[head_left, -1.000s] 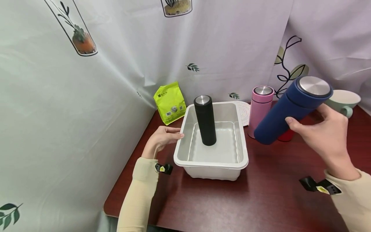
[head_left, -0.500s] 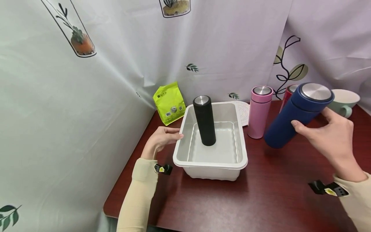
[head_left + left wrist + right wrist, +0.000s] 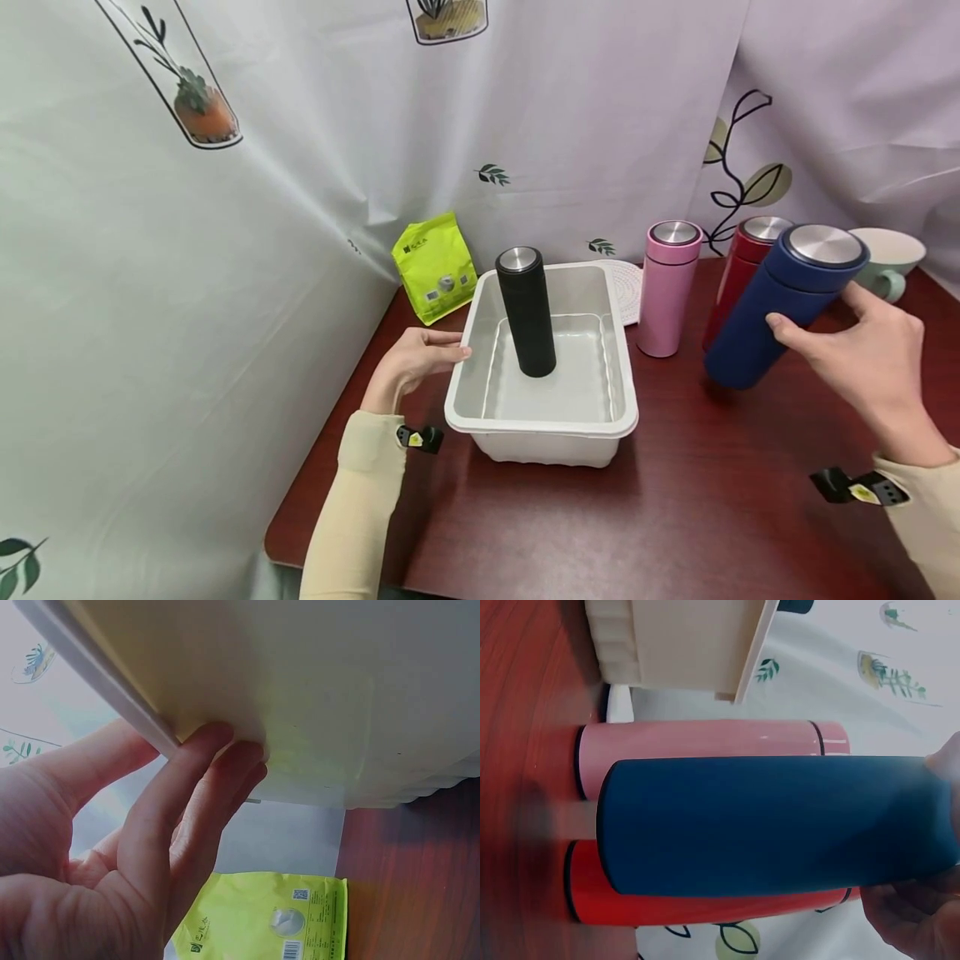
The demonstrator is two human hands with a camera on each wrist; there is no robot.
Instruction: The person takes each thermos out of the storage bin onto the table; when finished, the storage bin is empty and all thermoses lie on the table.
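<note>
My left hand [image 3: 422, 364] pinches the left rim of a white plastic basin [image 3: 555, 429], thumb on one side and fingertips on the outer wall [image 3: 322, 697]. Inside the basin stands a black thermos [image 3: 528, 321] with a silver lid top. To the right, my right hand [image 3: 870, 350] grips a navy blue thermos [image 3: 772, 312] near its upper end. The blue thermos leans, and its base hangs slightly above the table in the right wrist view. Behind it are an upright pink thermos [image 3: 667, 292] and a partly hidden red thermos [image 3: 738, 262].
A yellow-green pouch [image 3: 435, 271] stands behind the basin at left. A white perforated mat [image 3: 628, 287] shows behind the basin's right side. At the far right sits a pale green mug [image 3: 888, 258]. A printed curtain [image 3: 600, 125] closes off the back of the dark red table [image 3: 555, 533].
My right hand has moved the blue thermos right and lower, away from the basin, uncovering more of the red thermos. The left hand has kept its place on the rim.
</note>
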